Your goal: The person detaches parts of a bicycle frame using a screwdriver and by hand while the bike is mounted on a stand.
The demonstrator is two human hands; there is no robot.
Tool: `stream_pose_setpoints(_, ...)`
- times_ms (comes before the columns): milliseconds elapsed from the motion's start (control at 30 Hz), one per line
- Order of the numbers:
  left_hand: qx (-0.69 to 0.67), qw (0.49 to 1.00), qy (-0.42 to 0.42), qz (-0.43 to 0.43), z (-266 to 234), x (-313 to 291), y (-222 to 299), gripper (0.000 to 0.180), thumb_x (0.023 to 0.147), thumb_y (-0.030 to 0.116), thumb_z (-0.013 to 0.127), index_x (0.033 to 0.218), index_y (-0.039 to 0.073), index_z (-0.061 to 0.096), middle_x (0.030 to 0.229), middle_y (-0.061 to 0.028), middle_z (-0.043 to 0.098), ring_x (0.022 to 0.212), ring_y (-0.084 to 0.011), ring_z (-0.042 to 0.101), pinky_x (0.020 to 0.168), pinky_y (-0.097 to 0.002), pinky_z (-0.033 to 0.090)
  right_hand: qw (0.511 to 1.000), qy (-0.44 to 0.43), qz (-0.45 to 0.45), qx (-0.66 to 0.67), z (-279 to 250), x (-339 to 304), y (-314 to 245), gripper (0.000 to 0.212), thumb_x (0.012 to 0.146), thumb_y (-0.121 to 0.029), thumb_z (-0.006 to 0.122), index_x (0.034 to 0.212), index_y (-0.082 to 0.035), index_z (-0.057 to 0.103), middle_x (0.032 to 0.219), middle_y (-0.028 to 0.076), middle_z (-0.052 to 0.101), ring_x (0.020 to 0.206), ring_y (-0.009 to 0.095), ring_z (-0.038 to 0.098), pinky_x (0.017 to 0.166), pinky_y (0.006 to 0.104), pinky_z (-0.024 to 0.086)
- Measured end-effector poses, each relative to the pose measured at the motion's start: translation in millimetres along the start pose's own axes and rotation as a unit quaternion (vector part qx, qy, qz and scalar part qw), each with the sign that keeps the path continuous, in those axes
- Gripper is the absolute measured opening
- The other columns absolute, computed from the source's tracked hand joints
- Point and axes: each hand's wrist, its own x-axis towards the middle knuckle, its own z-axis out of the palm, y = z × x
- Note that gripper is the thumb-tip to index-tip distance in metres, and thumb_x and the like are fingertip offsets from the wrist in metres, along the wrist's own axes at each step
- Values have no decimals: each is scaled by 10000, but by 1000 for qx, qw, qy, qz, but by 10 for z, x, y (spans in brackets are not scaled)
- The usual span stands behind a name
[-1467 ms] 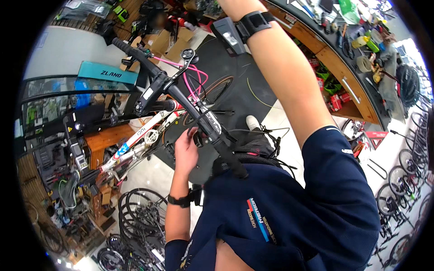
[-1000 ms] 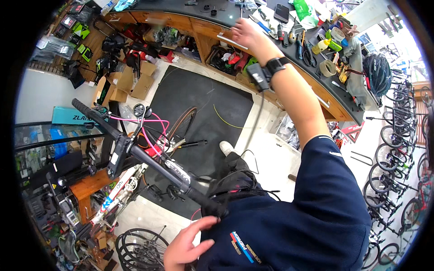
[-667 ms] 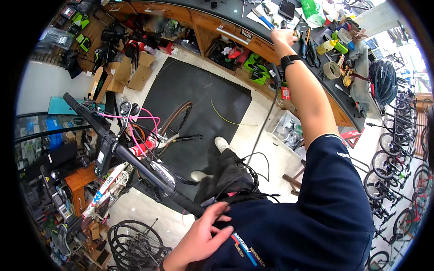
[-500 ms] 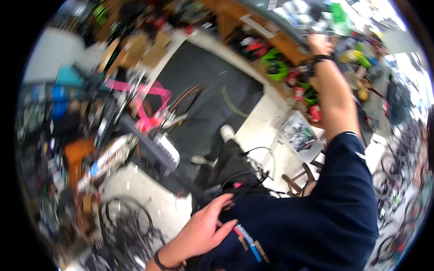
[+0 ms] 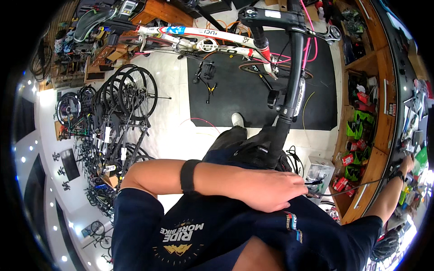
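Note:
My left arm crosses in front of my body, and my left hand [image 5: 273,189] is closed with its fingertips round a thin black cable [image 5: 343,192]. The cable trails rightward from those fingers toward my right wrist. Over the workbench at the far right, my right hand [image 5: 408,163] reaches in among small items; its fingers are too small and partly hidden to read. Ahead of me is a white road bike [image 5: 194,34] with red and blue markings. Its black handlebar [image 5: 296,63] comes close to my legs, and bright pink cable [image 5: 308,47] loops from it.
A black floor mat [image 5: 217,115] lies under the bike, with yellow-handled pliers [image 5: 211,89] on it. Wooden shelving [image 5: 366,180] with red and green goods stands under the workbench [image 5: 398,113]. Several wheels and bikes [image 5: 131,90] line the left. A clear bin [image 5: 318,169] sits near the shelving.
The view has swung toward the right, bringing the bike up ahead. My left hand, with fingers apart near my chest before, now holds the cable. My right arm still reaches over the bench.

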Motion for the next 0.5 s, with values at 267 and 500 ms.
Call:
stream_pose_setpoints(267, 19, 998, -33, 52, -33, -180, -112, 409, 831, 120, 598, 1191, -26, 471, 1238, -220, 469, 1147, -348, 505, 962, -402, 433, 921, 127, 115, 349, -972, -449, -19, 521, 896, -241, 492, 1363, -44, 372, 1180, 260, 551, 1116, 344, 538, 853, 444, 484)
stream_pose_setpoints(500, -71, 997, 13, 37, -451, -1324, -376, 438, 866, 159, 579, 1246, -33, 474, 1189, -206, 553, 1104, -320, 556, 961, -397, 443, 794, 177, 79, 577, -2462, -1236, -630, 570, 889, -211, 501, 1393, -21, 312, 1227, 268, 521, 1152, 333, 518, 871, 439, 486)
